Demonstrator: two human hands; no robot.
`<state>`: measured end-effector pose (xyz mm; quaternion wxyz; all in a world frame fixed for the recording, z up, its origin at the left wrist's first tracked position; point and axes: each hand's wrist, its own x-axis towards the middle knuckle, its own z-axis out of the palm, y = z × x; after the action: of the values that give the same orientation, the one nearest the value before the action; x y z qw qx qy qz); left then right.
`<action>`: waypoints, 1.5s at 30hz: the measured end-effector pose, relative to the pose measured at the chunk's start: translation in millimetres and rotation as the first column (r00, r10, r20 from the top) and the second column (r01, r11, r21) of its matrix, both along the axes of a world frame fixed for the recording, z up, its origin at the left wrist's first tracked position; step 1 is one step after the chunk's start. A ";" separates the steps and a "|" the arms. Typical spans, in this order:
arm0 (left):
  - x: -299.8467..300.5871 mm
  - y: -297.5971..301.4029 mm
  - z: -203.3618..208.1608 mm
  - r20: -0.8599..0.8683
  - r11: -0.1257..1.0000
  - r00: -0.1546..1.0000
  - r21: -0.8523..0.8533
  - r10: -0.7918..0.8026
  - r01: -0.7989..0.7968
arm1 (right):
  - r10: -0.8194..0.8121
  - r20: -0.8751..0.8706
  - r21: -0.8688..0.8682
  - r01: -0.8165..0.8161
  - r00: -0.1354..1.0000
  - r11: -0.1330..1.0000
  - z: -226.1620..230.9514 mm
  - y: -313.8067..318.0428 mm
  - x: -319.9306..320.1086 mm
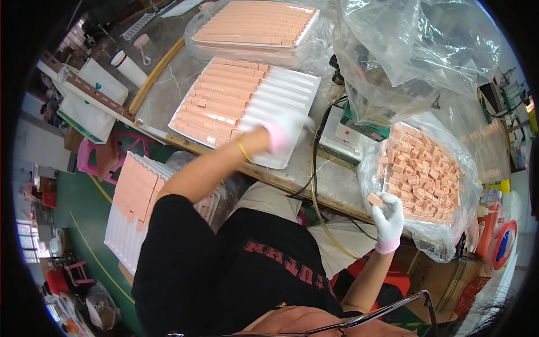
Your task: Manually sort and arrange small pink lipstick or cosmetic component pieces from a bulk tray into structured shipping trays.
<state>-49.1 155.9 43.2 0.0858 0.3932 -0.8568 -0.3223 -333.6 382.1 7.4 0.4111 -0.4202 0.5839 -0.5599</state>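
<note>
My right hand (388,220), in a white glove with a pink cuff, pinches a small salmon-pink block (373,198) between its fingertips. It is at the near edge of a heap of loose pink blocks (422,174) lying in a clear plastic bag (469,151). My left hand (289,129), gloved the same way, is smeared by motion, so its fingers cannot be made out. It hovers over a white ridged tray (292,90). Rows of pink blocks (219,98) fill the left part of that tray, while bare white channels show on the right.
Behind stands another tray of pink blocks (255,22) on plastic wrap. A machine under clear plastic sheeting (415,50) sits at the back right. Cables (315,168) hang over the table's front edge. Partly filled trays (132,196) are stacked low at my left.
</note>
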 end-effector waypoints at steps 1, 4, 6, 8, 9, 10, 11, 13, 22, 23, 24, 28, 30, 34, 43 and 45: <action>43.0 -30.5 -18.9 0.064 0.989 0.994 -0.127 0.085 -0.076 | 0.018 -0.065 0.007 -0.018 0.998 1.000 1.8 -6.6 4.7; 110.6 -93.2 -22.0 0.319 0.846 0.919 -0.533 0.230 -0.027 | 0.079 -0.145 -0.031 -0.084 0.986 0.996 -4.3 -29.9 26.9; 123.0 -100.6 -29.1 0.264 0.854 0.945 -0.519 0.193 -0.029 | 0.076 -0.204 -0.060 -0.090 0.976 0.994 -2.9 -44.7 47.0; 129.6 -109.5 -33.7 0.203 0.866 0.969 -0.499 0.144 -0.024 | 0.181 0.002 -0.074 -0.180 0.984 0.981 7.0 -57.0 68.9; 130.2 -114.8 -31.9 0.226 0.882 0.967 -0.471 0.117 0.004 | 0.139 0.000 -0.084 -0.139 0.990 0.987 12.1 -62.3 78.8; 131.5 -120.5 -29.7 0.249 0.897 0.965 -0.442 0.087 0.033 | 0.146 0.025 -0.068 -0.144 0.989 0.987 13.4 -69.3 85.3; 136.9 -121.0 -26.9 0.245 0.915 0.963 -0.404 0.107 0.001 | 0.153 0.049 -0.052 -0.150 0.987 0.987 14.9 -76.3 89.2; 141.4 -114.6 -28.0 0.188 0.919 0.973 -0.392 0.130 -0.047 | 0.147 0.186 -0.021 -0.145 0.972 0.989 -1.3 -87.6 89.7; 22.4 -29.3 -5.3 -0.389 0.785 0.891 0.617 0.233 0.064 | 0.019 0.363 -0.052 0.000 0.932 0.999 -14.5 -113.5 96.0; 5.8 -16.1 -8.3 -0.438 0.728 0.868 0.671 0.233 0.143 | 0.017 0.360 -0.050 0.001 0.933 0.999 -11.7 -116.8 97.8; -3.9 -8.5 -15.5 -0.482 0.663 0.843 0.715 0.238 0.221 | 0.030 0.336 -0.076 -0.004 0.941 0.997 -11.1 -119.9 101.5; -15.7 -4.0 -49.5 -0.599 0.587 0.728 0.736 0.332 0.337 | -0.023 -0.084 -0.184 0.007 0.996 0.983 0.0 -117.5 99.9; -27.8 9.0 -50.6 -0.607 0.526 0.688 0.765 0.398 0.372 | -0.115 -0.538 -0.385 -0.122 0.835 0.915 -2.1 -121.0 90.4; -58.0 24.1 -66.3 -0.617 0.333 0.567 0.781 0.546 0.528 | -0.028 -0.203 -0.329 -0.041 0.979 0.943 -6.3 -111.0 78.0; 59.7 -57.2 -22.5 -0.103 0.780 0.975 -0.587 0.194 -0.217 | -0.301 -0.762 -0.203 0.230 0.573 0.952 -10.2 -153.8 50.0; 96.6 -92.9 -18.0 0.276 0.822 0.907 -0.558 0.317 -0.117 | -0.270 -0.519 -0.134 0.235 0.811 0.963 -17.0 -176.3 47.0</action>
<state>47.5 62.9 25.2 0.0705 0.5024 -0.8616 0.0151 -286.6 205.9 -9.6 0.1412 -0.4905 0.7073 -0.4891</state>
